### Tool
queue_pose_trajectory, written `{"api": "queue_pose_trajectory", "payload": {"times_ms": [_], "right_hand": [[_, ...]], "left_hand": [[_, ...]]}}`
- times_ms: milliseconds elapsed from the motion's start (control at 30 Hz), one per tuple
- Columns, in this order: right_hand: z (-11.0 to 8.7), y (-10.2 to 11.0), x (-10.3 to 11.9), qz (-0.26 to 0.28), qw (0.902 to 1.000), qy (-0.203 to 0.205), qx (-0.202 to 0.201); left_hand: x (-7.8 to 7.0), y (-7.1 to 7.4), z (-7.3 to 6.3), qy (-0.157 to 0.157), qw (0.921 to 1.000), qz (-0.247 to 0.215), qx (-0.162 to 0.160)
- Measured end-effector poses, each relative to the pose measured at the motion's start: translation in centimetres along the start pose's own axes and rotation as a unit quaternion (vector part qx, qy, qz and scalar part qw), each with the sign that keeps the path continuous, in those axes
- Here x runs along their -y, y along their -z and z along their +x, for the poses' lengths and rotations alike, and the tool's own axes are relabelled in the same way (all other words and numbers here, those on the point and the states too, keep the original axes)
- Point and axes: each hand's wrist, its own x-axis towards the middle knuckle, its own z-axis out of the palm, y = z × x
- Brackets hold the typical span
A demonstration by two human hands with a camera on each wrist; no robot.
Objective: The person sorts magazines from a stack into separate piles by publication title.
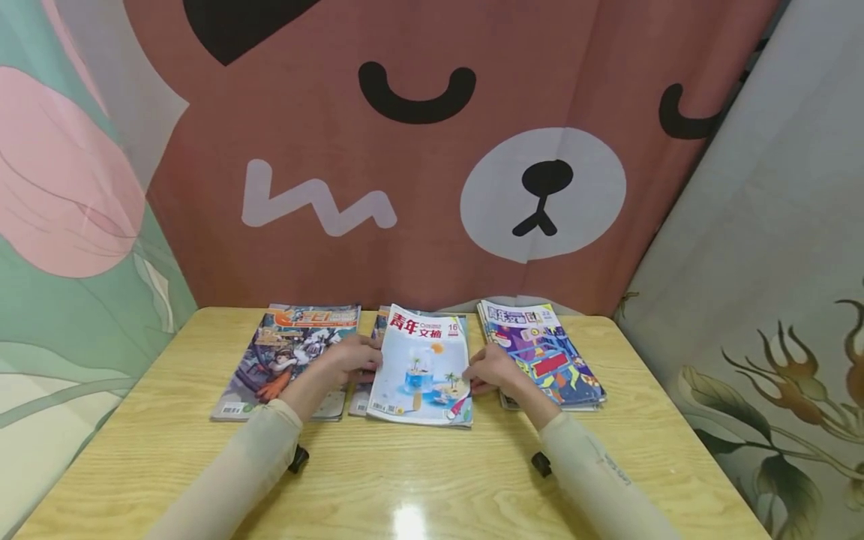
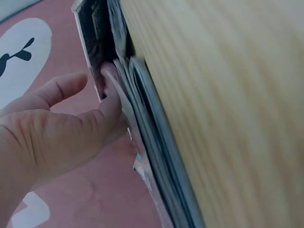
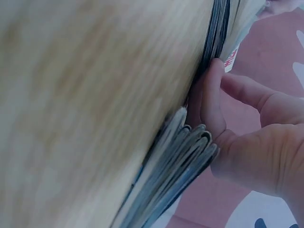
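A white magazine (image 1: 421, 375) with red title characters and a blue seaside picture lies atop the middle pile, shifted right of the grey-covered magazine (image 1: 361, 401) beneath it. My left hand (image 1: 352, 358) holds its left edge; in the left wrist view that hand (image 2: 61, 126) has a fingertip tucked at the page edges. At the opposite edge, my right hand (image 1: 494, 367) pinches the side, and the right wrist view shows the thumb and fingers of this hand (image 3: 256, 137) close together there. Some fingertips are hidden by the magazines.
To the left lies a dark, orange-titled magazine stack (image 1: 290, 360). A colourful purple and blue magazine stack (image 1: 547, 360) lies at the right, close to my right hand. The wooden table (image 1: 418, 480) ends at a curtain (image 1: 425, 262) printed with a bear face.
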Motion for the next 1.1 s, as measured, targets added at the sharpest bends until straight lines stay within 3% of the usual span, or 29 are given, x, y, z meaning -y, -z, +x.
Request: {"api": "queue_pose_trajectory", "payload": {"times_ms": [367, 567, 767, 1100], "right_hand": [[-0.3, 0.7, 0.1, 0.058, 0.9981, -0.021, 0.007], [-0.3, 1.0, 0.4, 0.088, 0.9956, -0.031, 0.001], [-0.8, 1.2, 1.0, 0.135, 0.9908, -0.003, 0.000], [-1.6, 1.5, 2.9, 0.174, 0.9840, 0.038, -0.001]], "left_hand": [[-0.4, -0.5, -1.1, -0.009, 0.9994, -0.031, 0.012], [-0.6, -0.5, -1.7, -0.021, 0.9990, -0.038, -0.010], [-1.1, 0.1, -2.3, -0.046, 0.9980, -0.041, -0.016], [-1.8, 1.3, -3.5, -0.088, 0.9922, -0.085, 0.023]]}}
